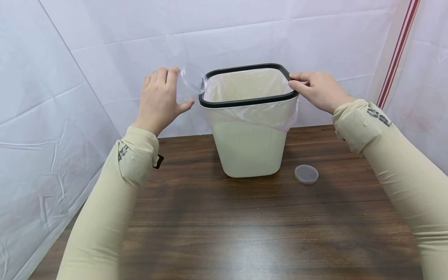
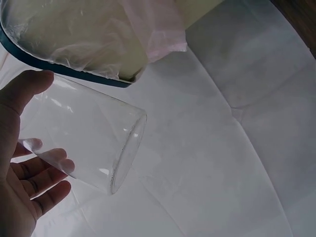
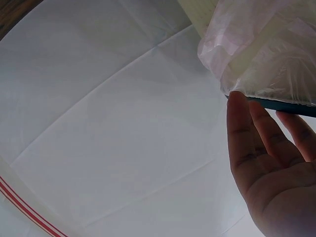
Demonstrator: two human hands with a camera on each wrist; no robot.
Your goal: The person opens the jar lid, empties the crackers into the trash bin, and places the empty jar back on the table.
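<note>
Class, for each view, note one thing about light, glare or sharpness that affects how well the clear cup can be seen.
Head view: even light, the cup nearly vanishes against the white backdrop. Left wrist view: small glints on the cup, its rim sharp, the left hand dim. Right wrist view: no cup, the right hand close and shadowed.

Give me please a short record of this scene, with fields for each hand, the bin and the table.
left hand: holds clear cup tilted beside the bin rim
right hand: fingers rest on black rim
bin: cream, upright, lined with plastic bag
table: dark wood; clear lid lies right of the bin
</note>
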